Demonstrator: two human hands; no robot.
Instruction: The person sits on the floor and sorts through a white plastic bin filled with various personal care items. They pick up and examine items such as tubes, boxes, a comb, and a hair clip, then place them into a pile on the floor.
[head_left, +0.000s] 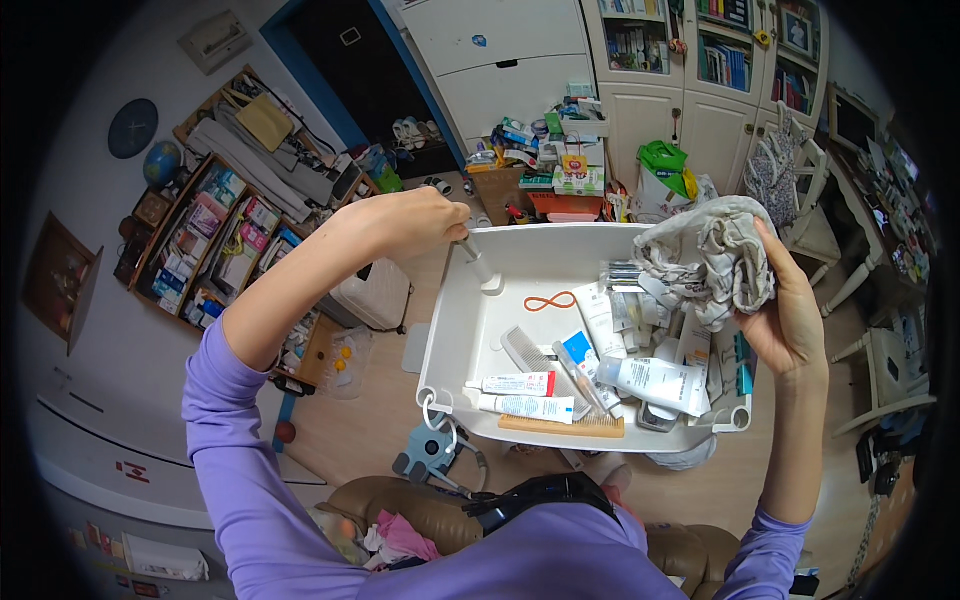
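A white plastic bin (465, 352) lies before me with combs and tubes in it. My left hand (427, 219) is closed on a small thin item at the bin's far left corner; what it is I cannot tell. My right hand (787, 319) holds a crumpled pale patterned cloth (731, 262) over the right side. Inside are an orange rubber band (550, 301), a grey comb (529, 351), a wooden comb (561, 427), a red-capped tube (517, 384), a white tube (536, 409), a large white tube (660, 382) and several small packets, partly hidden by the cloth.
Beyond the bin stand stacked boxes (574, 180) and a green plastic bag (666, 169) before white cabinets (641, 120). A white suitcase (371, 296) and a crowded shelf (206, 225) are at left. White chairs (814, 232) stand right. A brown leather seat (412, 502) lies below.
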